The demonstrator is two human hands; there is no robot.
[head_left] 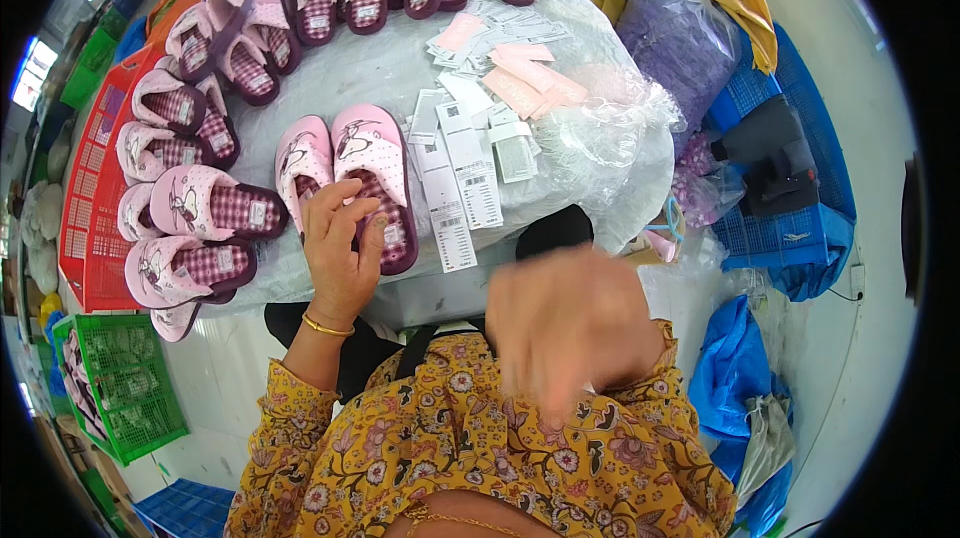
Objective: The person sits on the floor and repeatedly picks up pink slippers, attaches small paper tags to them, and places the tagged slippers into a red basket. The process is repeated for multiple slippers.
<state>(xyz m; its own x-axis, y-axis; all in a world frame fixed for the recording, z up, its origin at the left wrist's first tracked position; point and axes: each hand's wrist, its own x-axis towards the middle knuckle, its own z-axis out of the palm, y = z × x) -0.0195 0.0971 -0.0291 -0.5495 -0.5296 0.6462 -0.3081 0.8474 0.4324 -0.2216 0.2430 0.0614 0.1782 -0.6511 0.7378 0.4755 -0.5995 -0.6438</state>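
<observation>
A pair of pink slippers with checked insoles (pixel 350 173) lies side by side on the grey table (pixel 380 68). My left hand (pixel 338 248) rests on their heel ends, fingers spread over both. My right hand (pixel 570 323) hovers near my chest, blurred by motion, with fingers apart and nothing visible in it. White and pink paper tags (pixel 470 153) lie in a loose heap just right of the pair.
Several more pink slipper pairs (pixel 190 203) line the table's left and far edges. A red crate (pixel 85 208) and a green crate (pixel 120 388) stand at left. Clear plastic bags (pixel 620 128), a purple bag (pixel 680 38) and blue crates (pixel 790 228) crowd the right.
</observation>
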